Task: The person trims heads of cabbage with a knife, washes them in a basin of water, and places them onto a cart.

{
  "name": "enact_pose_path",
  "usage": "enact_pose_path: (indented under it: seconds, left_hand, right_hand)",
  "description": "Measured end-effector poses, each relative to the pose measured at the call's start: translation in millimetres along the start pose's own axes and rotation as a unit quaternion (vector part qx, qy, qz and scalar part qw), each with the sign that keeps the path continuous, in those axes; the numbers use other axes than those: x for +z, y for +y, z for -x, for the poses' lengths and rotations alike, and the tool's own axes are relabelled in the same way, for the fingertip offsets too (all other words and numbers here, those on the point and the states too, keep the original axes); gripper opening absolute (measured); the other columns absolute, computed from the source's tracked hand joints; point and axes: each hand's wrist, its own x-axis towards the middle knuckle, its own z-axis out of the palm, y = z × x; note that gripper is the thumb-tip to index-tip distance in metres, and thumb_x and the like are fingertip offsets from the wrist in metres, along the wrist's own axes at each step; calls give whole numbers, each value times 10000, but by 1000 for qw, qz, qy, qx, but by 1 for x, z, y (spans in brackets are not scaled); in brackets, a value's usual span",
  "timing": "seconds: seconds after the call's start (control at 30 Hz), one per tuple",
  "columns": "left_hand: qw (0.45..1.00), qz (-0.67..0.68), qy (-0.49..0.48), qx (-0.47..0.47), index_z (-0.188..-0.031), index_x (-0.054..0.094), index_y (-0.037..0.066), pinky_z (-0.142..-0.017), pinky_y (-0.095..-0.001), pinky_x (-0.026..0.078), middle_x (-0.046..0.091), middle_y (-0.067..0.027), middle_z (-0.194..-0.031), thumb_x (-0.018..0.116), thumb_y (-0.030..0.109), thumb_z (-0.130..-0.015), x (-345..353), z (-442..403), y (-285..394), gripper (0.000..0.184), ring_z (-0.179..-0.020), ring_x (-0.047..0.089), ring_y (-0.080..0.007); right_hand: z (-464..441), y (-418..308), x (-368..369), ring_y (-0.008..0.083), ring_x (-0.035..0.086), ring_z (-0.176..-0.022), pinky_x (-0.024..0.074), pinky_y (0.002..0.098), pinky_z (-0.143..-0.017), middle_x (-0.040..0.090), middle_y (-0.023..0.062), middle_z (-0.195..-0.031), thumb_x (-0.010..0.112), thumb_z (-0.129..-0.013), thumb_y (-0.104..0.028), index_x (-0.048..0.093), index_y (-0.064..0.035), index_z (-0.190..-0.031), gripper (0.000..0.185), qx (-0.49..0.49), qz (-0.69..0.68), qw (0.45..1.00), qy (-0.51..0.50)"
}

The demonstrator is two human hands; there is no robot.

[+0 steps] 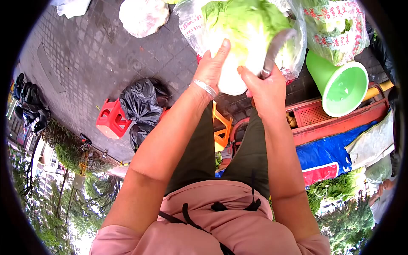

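Observation:
A head of Chinese cabbage [244, 38], pale green and leafy with a broad white base, is between my hands at the top of the view. My left hand [211, 67] grips its left side, thumb on the near face, the other fingers mostly hidden. In my right hand [267, 87] is a knife [275, 51] with a curved metal blade, its tip pointing up and right across the leaves. My right thumb rests close to the white base. Around and behind the cabbage is a clear plastic bag [189, 19] with red print.
To the right are another printed bag of greens [338, 32], a green bucket [346, 89] tipped on its side and a red crate [314, 114]. A red stool [114, 119], a black bag [144, 104] and a yellow-orange stool [221, 127] stand lower down. A white bag [143, 17] lies on the paving.

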Motion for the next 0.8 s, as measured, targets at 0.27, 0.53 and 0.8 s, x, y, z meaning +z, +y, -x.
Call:
enact_pose_path:
  seconds: [0.27, 0.53, 0.8]
  left_hand:
    - [975, 186, -105, -57, -1250, 550, 73, -848, -428, 550, 643, -117, -1141, 578, 501, -901, 1, 9, 22, 553, -966, 650, -274]
    - [987, 133, -93, -2, -1356, 452, 96, -914, -419, 517, 605, -83, -1236, 450, 539, -951, 13, 37, 37, 601, -1082, 611, -256]
    - [736, -602, 0, 311, -1429, 307, 72, -1002, -432, 391, 473, -154, -1314, 782, 505, -713, 13, 102, 80, 962, -1195, 470, -313]
  right_hand:
    - [15, -18, -15, 88, 496, -450, 387, 231, -393, 588, 36, -658, 701, -824, -38, 564, -27, -906, 160, -119, -104, 987, 16]
    - [-64, -64, -17, 17, 403, -402, 281, 182, -335, 629, 59, -739, 709, -818, -464, 564, 12, -1188, 620, -89, 192, 976, -45]
    - [-68, 4, -20, 141, 678, -747, 572, 279, -639, 692, 80, -931, 708, -827, -383, 626, -15, -1112, 472, 184, -147, 954, -184]
